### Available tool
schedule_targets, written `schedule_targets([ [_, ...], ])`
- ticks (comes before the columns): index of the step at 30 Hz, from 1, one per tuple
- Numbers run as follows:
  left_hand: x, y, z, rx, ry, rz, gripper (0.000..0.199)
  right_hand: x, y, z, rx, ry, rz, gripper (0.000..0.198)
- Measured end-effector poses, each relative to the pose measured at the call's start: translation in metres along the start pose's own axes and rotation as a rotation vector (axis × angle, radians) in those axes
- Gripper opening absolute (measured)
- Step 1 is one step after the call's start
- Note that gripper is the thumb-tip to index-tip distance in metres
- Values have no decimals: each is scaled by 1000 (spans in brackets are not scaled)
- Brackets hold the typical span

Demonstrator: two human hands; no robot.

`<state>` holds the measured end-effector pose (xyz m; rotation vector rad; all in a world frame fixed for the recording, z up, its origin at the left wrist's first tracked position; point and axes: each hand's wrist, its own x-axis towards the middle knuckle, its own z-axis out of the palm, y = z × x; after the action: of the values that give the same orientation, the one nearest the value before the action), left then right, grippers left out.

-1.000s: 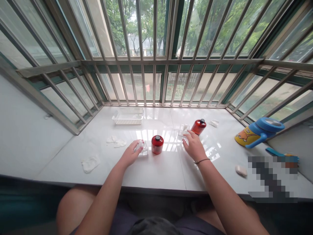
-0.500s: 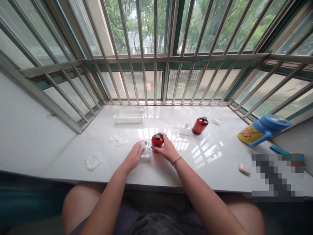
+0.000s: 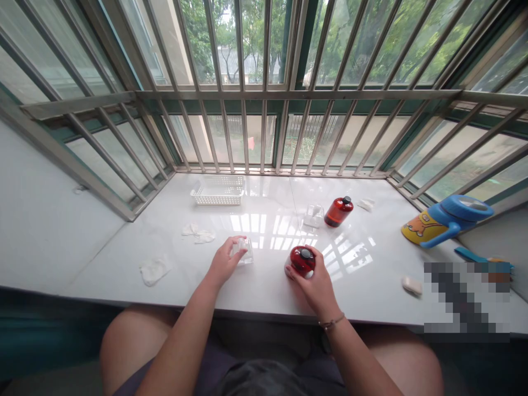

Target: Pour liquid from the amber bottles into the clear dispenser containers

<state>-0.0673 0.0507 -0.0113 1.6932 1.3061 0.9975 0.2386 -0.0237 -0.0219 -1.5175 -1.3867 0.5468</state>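
My right hand (image 3: 314, 280) is closed around a red bottle with a black cap (image 3: 302, 260), near the front of the white counter (image 3: 264, 291). To its left, my left hand (image 3: 226, 258) grips a small clear square bottle (image 3: 246, 252) by its upper part; the fingers cover some of it. Further back on the right, a second red bottle (image 3: 339, 212) with a black cap stands beside another clear square container (image 3: 314, 216).
A white perforated basket (image 3: 218, 193) sits by the window bars. Crumpled white tissues (image 3: 154, 270) lie on the left, and another tissue (image 3: 366, 204) at the back right. A blue and yellow cup (image 3: 445, 220) and a pale soap-like block (image 3: 412, 285) are on the right.
My right hand has carried the red bottle right and toward me, away from the clear bottle. My left hand stays at the clear bottle, nearly unmoved.
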Motion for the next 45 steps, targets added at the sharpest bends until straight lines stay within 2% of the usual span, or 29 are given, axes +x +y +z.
schedule_targets([
  [3,2,-5,2,-81,45,-9,39,-12,5,3,-7,33,7,81],
  [7,4,-9,1,-95,14,-15,54,-27,22,8,-9,29,17,89],
  [12,5,-13,2,-166,17,-17,50,-36,41,15,-63,60,-40,98],
  [16,5,-15,4,-188,26,-30,56,-36,39,16,-86,69,-80,93],
  [20,5,-13,3,-174,15,-29,47,-35,34,16,-97,65,-113,89],
  [27,4,-10,4,-146,18,-45,50,-37,35,16,-108,75,-109,90],
  [30,4,-10,5,-214,39,-42,47,-38,35,16,-106,74,-104,90],
  [32,4,-10,5,-237,54,-55,52,-38,34,16,-102,73,-91,90],
  [35,3,-8,3,-166,29,-61,58,-38,37,16,-105,70,-95,90],
  [37,2,-6,2,-106,23,-38,52,-37,40,16,-113,68,-113,91],
  [41,2,1,2,-42,112,34,40,-36,43,16,-120,66,-129,92],
  [45,5,11,2,-116,177,63,43,-37,39,16,-115,69,-97,91],
])
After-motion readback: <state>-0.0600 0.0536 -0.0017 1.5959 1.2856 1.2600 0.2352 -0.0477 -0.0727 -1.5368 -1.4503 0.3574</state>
